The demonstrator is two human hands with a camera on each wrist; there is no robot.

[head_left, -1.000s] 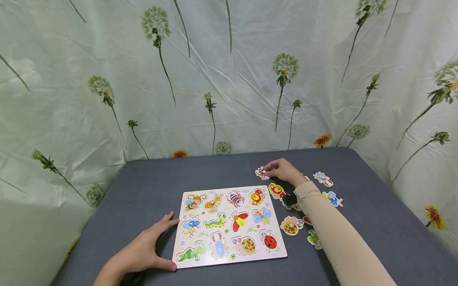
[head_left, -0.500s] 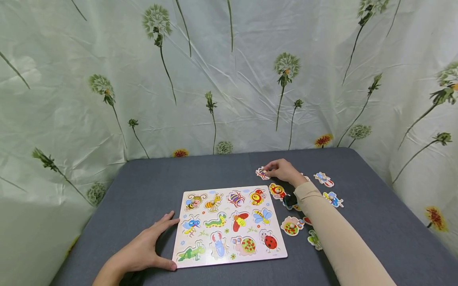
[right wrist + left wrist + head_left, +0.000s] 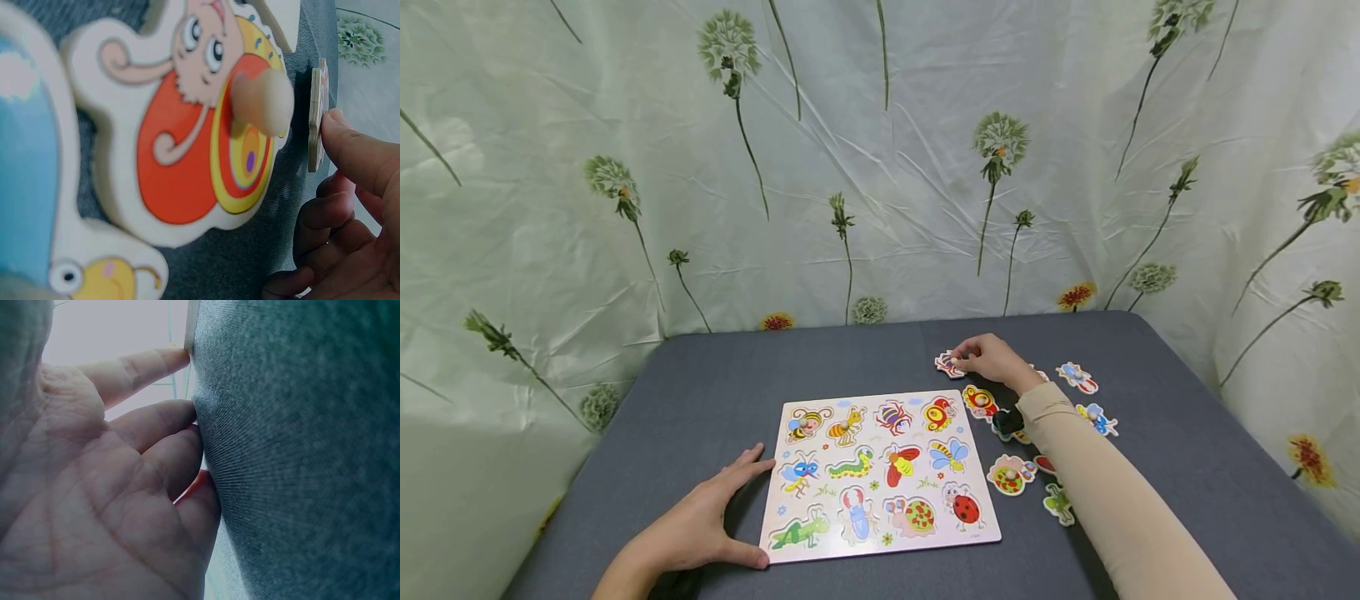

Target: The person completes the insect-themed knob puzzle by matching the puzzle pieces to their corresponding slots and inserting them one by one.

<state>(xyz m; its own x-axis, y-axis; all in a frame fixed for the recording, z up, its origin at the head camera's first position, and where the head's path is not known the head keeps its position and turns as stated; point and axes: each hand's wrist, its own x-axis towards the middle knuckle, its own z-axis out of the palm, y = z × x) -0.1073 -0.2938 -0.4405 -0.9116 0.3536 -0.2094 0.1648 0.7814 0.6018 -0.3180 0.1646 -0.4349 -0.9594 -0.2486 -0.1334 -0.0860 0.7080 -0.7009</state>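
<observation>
The right hand (image 3: 996,360) pinches the spider piece (image 3: 943,365) between thumb and finger at its knob (image 3: 954,360), beyond the far right corner of the puzzle board (image 3: 835,551) and near the table's far edge; the wrist view catches the piece nearly edge-on and dim, so whether it lies flat or tilts up cannot be told for sure. It looks like thin plywood, pale and layered at the rim, and should handle as light and stiff, with the small rounded knob the surest hold and the slender leg outlines probably the weakest part. The left hand (image 3: 707,517) is well apart from the right, fingers and thumb spread, touching the board's left edge, thumb by the near left corner. The board is a flat, glossy rectangle printed with insects; being smooth and slim, it would likely slide on the cloth unless steadied by an edge. Off its right edge, the red-and-yellow piece (image 3: 979,401) and the snail piece (image 3: 1011,474) show the same glossy print and wavy cut outlines, each with a knob. The table (image 3: 722,367) wears a matte grey woven cloth, the curtain (image 3: 910,283) behind it a creased sheen.
</observation>
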